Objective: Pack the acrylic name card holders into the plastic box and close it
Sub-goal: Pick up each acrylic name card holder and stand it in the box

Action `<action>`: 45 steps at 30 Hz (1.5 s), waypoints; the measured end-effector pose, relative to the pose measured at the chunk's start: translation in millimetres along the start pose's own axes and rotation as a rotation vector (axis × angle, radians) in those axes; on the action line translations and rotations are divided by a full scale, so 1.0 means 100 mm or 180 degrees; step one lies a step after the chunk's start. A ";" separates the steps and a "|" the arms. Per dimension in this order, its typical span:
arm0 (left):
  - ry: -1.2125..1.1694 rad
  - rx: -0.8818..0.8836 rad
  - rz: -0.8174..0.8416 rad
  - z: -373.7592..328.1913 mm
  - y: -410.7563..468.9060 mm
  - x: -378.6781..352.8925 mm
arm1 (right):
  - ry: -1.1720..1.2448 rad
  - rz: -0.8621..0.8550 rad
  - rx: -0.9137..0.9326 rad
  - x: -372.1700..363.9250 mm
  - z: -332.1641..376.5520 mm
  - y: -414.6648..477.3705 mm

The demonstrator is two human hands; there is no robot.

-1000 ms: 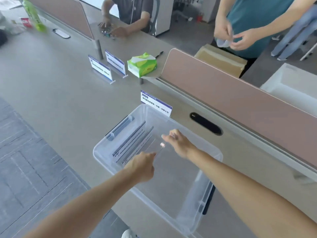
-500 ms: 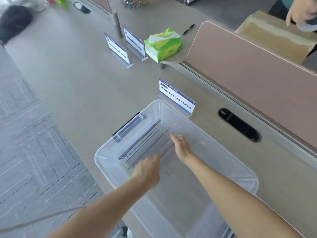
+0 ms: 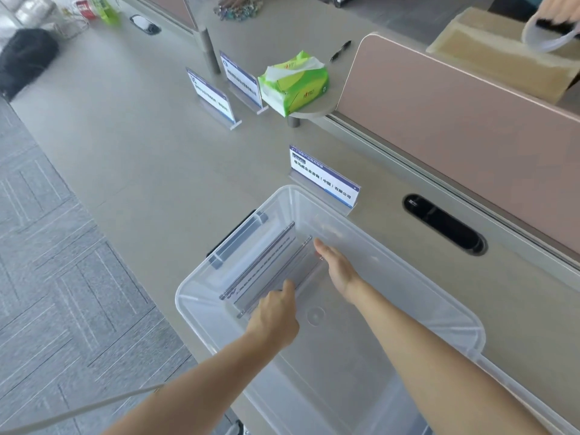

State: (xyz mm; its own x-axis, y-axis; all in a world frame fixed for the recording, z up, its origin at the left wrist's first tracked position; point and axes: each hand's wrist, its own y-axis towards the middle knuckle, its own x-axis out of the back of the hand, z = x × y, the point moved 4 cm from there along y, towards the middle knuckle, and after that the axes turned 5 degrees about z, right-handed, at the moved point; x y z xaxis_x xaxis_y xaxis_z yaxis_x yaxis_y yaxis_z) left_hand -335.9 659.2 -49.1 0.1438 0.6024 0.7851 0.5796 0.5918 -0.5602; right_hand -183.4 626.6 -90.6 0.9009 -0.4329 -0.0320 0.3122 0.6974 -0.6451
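Note:
A clear plastic box stands open on the grey desk in front of me. Several acrylic name card holders lie packed against its far-left end, by the grey handle. Both hands are inside the box on the nearest clear holder. My left hand curls on its near end. My right hand lies with straight fingers against its far end. Three more holders with blue-and-white cards stand on the desk: one just behind the box, two farther back.
A green tissue pack and a black pen lie beyond the holders. A pink partition and a cable slot run along the right. Another person's hand holds something clear over a cardboard box. Carpet lies left of the desk edge.
Both hands have lowered the clear holder from mid-box height and pushed it against the stack at the far-left end. The view has tilted down and come closer.

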 end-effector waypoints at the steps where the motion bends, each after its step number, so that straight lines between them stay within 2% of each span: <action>1: -0.0002 -0.0003 0.0001 0.00 0.00 0.00 | 0.0055 0.0025 -0.0006 0.00 0.03 -0.01; 9: -0.0065 -0.0056 0.0112 -0.05 -0.02 0.13 | 0.0121 -0.0030 -0.0157 -0.05 0.03 -0.07; 14: -0.0449 -0.0108 0.0481 -0.11 -0.06 0.37 | -0.0032 -0.0219 -0.0157 -0.11 0.21 -0.26; 19: -0.0680 -0.0779 0.0622 -0.19 0.00 0.77 | -0.0652 -0.0845 -0.0173 -0.16 0.57 -0.65; 23: -0.1043 -0.1510 0.0681 -0.13 0.14 1.24 | -0.1191 -0.1484 0.0039 -0.25 0.86 -1.03; 27: -0.1155 -0.2107 0.0173 -0.10 0.33 1.78 | -0.2083 -0.1922 0.0383 -0.38 1.25 -1.33; 31: -0.0537 -0.2472 -0.0373 -0.20 0.63 2.17 | -0.3174 -0.2285 0.0504 -0.35 1.62 -1.40; 33: 0.0151 -0.2538 -0.0605 -0.22 0.83 2.30 | -0.3778 -0.2331 0.0452 -0.27 1.77 -1.33; 37: 0.1527 -0.2519 -0.1010 -0.24 1.33 2.42 | -0.4815 -0.2074 0.0360 0.00 1.89 -0.90; 40: 0.1882 -0.2346 -0.1051 -0.30 1.72 2.41 | -0.4926 -0.1782 0.0360 0.25 1.86 -0.44; 45: 0.1968 -0.2180 -0.0711 -0.54 2.23 2.22 | -0.4896 -0.1485 0.0298 0.57 1.77 0.25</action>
State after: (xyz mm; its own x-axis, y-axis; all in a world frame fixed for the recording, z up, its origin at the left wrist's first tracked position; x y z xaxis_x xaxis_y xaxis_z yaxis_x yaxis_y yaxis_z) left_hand -131.5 896.5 14.7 0.2582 0.0069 0.9661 0.9613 0.0978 -0.2576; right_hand -71.0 721.1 26.9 0.1421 0.3084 0.9406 0.5970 0.7313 -0.3299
